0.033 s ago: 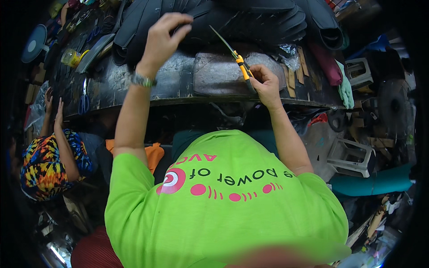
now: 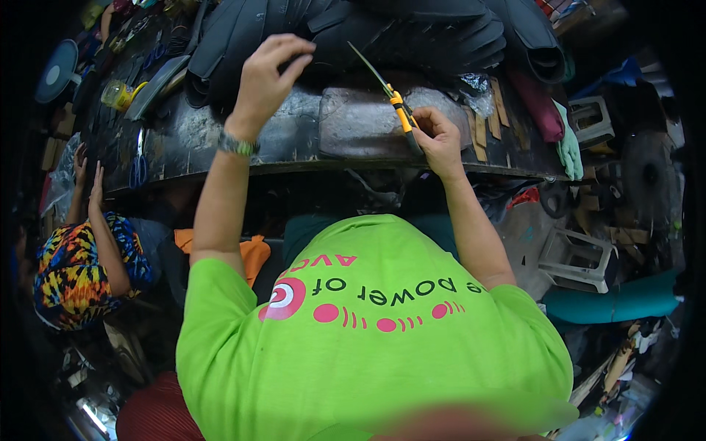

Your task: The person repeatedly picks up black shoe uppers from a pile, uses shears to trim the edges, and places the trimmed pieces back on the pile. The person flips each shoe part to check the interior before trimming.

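Note:
My right hand [image 2: 437, 143] is closed around the yellow-and-black handles of long-bladed snips [image 2: 399, 110]. Their thin pointed blade slants up and left, over a worn grey slab [image 2: 349, 136] at the table's near edge. To the left, my left hand [image 2: 268, 84] hangs in front of a pile of black sheet material [image 2: 257, 33], thumb apart from the bent fingers and nothing seen between them. A wristwatch [image 2: 238, 143] is on that wrist. Some of the black sheets are curled or rolled at the ends.
Blue-handled scissors [image 2: 138, 165] lie at the dark table's [image 2: 176, 165] left edge, near a yellow-lidded jar [image 2: 118, 95]. Wooden strips [image 2: 479, 136] and a green cloth [image 2: 568, 143] are at the right. Another person's hands [image 2: 95, 187] are at the far left. A plastic stool [image 2: 581, 257] stands right.
My left hand and forearm have shifted slightly. The snips have moved a touch to the right in my right hand.

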Tool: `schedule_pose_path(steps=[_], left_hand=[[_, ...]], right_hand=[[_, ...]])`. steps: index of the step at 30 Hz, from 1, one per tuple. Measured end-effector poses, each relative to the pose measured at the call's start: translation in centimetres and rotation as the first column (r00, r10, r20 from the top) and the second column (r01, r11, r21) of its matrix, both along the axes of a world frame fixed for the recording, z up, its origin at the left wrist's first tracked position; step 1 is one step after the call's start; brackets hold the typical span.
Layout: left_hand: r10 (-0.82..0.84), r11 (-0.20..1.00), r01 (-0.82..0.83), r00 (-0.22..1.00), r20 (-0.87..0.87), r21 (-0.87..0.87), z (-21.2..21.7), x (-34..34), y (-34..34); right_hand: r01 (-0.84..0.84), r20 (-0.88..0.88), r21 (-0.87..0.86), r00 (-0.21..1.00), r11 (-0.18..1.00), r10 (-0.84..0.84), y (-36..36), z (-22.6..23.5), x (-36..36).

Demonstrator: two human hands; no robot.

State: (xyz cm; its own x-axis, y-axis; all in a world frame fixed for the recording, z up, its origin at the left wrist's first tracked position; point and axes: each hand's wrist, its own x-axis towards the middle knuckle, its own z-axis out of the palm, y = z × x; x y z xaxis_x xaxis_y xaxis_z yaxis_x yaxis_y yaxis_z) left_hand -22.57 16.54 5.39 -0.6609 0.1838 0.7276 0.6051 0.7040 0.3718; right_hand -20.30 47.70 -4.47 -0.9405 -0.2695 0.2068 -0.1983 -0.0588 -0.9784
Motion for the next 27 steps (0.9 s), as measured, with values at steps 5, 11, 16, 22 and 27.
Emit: schedule_pose_path(steps=[5, 11, 16, 22, 27], left_hand=[[0.546, 0.836, -0.544, 0.807, -0.224, 0.074, -3.2, 3.9, -5.3], [0.618, 0.768, -0.640, 0.744, 0.255, 0.005, -4.8, 5.0, -9.7], [0.588, 0.755, -0.637, 0.763, 0.268, 0.157, -6.3, 3.9, -9.8], [0.706, 0.676, -0.722, 0.692, 0.151, 0.147, -9.2, 3.5, -9.9], [0.780, 0.625, -0.752, 0.610, 0.136, -0.211, -7.8, 5.9, -10.0]], right_hand=[[0.005, 0.020, 0.087, 1.000, 0.996, -0.006, 0.0, 0.0, 0.0], [-0.035, 0.041, 0.102, 0.999, 0.994, 0.031, -0.3, 0.0, 0.0], [-0.040, 0.044, 0.085, 0.998, 0.996, 0.036, -0.2, 0.0, 0.1], [-0.065, 0.044, 0.078, 0.997, 0.995, 0.061, -0.3, 0.3, 0.1], [-0.078, 0.044, 0.063, 0.996, 0.995, 0.075, -0.2, 0.4, 0.1]])
